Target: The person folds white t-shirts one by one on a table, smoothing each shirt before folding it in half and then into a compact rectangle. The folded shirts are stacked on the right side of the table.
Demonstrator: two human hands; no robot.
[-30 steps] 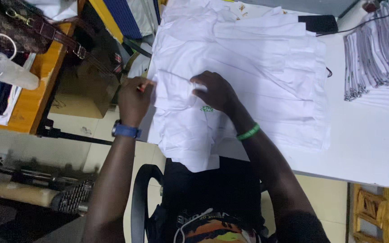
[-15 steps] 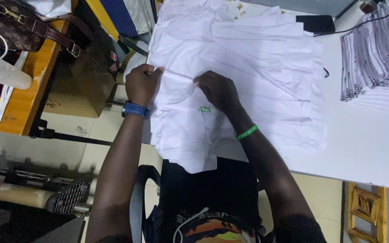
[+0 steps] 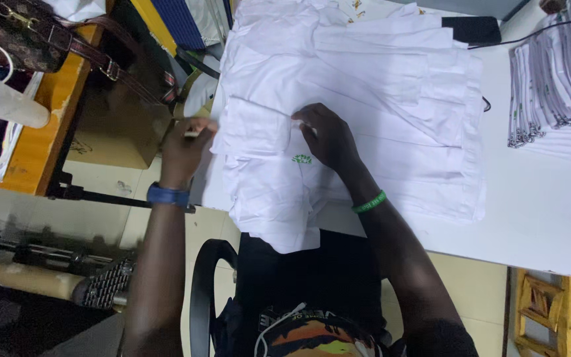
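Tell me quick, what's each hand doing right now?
Left hand: closed on the edge of the white garment stack.
Right hand: fingers bent, pressing on the top garment; not clearly holding.

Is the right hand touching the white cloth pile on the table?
Touching. The head view shows the right hand lying flat on the white cloth pile, its fingers pressing the top piece beside a small green mark.

Even overhead light is seen on the white fabric stack (image 3: 365, 99) and desk (image 3: 550, 211), both close to overexposed, so the fold lines are rendered faintly. The floor (image 3: 47, 311) at lower left is left dim and murky, with detail lost in shadow. Motion blur is shown on the left hand (image 3: 183, 149); slight softness is noted toward the edges.
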